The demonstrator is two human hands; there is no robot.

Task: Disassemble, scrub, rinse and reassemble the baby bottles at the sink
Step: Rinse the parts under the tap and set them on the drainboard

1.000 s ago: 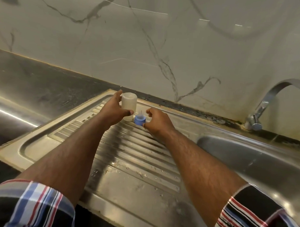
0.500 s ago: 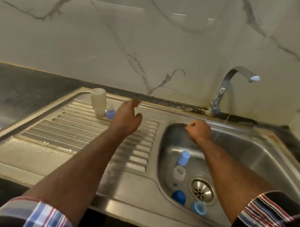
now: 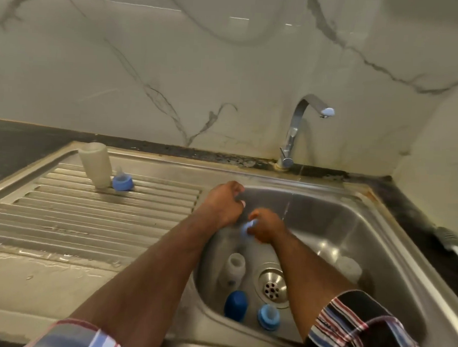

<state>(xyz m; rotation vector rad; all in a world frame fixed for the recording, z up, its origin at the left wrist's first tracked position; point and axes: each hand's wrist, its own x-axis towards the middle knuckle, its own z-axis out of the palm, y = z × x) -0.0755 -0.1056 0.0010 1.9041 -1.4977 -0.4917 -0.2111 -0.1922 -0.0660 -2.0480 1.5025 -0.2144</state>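
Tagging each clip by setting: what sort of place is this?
Most likely a home kitchen: a steel sink with a ribbed drainboard, a tap running thinly, a dark counter and a marble-look wall.

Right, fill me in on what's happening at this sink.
A person is washing baby bottle parts. The right hand grips a light blue piece over the basin; the left hand hangs beside it with fingers curled, holding nothing that shows. A thin stream runs from the tap. One bottle and a blue teat ring stand on the drainboard. In the basin lie another bottle, a dark blue cap and a blue ring near the drain.
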